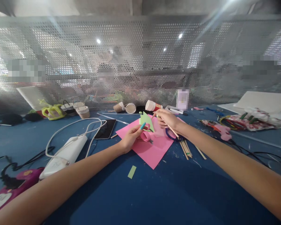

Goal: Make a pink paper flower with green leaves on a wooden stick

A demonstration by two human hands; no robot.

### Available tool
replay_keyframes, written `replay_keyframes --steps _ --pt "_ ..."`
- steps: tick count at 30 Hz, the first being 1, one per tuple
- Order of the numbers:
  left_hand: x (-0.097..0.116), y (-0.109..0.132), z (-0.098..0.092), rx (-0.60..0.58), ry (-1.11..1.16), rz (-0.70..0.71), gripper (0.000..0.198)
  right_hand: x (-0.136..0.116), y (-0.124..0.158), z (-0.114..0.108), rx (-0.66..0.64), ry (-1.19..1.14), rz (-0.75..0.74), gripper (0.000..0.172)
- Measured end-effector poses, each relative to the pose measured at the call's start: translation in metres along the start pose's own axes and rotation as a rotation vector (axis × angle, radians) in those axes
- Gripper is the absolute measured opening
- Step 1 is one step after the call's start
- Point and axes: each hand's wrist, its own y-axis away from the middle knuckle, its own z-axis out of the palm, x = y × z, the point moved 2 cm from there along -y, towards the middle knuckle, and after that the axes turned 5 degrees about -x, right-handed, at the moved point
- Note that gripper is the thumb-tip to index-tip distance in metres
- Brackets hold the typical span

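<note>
My left hand point(130, 138) has its fingers closed on a curled pink paper strip point(145, 135), above a pink sheet point(154, 153) lying on the blue table. Just behind that strip is a folded green paper point(147, 121). My right hand point(168, 119) is closed round a thin wooden stick point(170, 127), which slants down toward the right over the sheet. Beside the sheet's right edge sit a dark blue ring point(170, 135) and several wooden sticks point(184, 149). A small green paper piece point(131, 172) lies nearer the front.
At left are a white power bank point(65, 154) with a white cable, a dark phone point(105, 129) and a magenta pouch point(16, 184). Paper cups point(150, 105) lie at the back. A pink glue gun point(221, 129) and a patterned bundle point(250, 121) rest at right.
</note>
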Motion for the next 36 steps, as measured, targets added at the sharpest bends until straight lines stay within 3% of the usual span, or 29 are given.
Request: replay_keyframes --steps 2,4,11,16,19,22,27,31,34,36 --pt "0.0 0.0 0.0 0.004 0.033 -0.004 0.036 0.001 0.006 0.014 -0.253 -0.06 0.088 0.035" --pt "0.0 0.0 0.0 0.008 0.056 -0.01 0.035 0.001 0.011 0.024 -0.347 -0.044 0.072 0.038" --pt "0.001 -0.001 0.002 0.007 0.112 -0.006 0.038 0.01 0.01 0.026 -0.256 0.028 -0.071 0.042" --pt "0.0 -0.001 0.001 0.05 0.074 -0.015 0.035 0.004 0.009 0.018 -0.405 0.09 0.073 0.043" --pt "0.002 0.0 0.001 0.039 -0.003 0.02 0.04 -0.007 0.015 0.016 -0.447 0.316 0.09 0.041" --pt "0.004 0.002 0.005 -0.032 -0.088 0.025 0.046 -0.015 0.021 0.022 -0.434 0.604 -0.028 0.031" --pt "0.006 0.007 0.01 -0.151 -0.238 -0.075 0.037 -0.014 0.027 0.04 -0.394 0.769 -0.074 0.021" --pt "0.004 0.004 0.007 -0.123 -0.209 -0.063 0.034 -0.014 0.025 0.034 -0.33 0.743 0.062 0.027" --pt "0.0 0.001 0.001 -0.058 -0.158 -0.051 0.035 -0.013 0.024 0.022 -0.458 0.557 0.271 0.03" --pt "-0.002 -0.001 -0.001 -0.033 -0.141 -0.053 0.034 -0.013 0.025 0.014 -0.533 0.429 0.333 0.03"
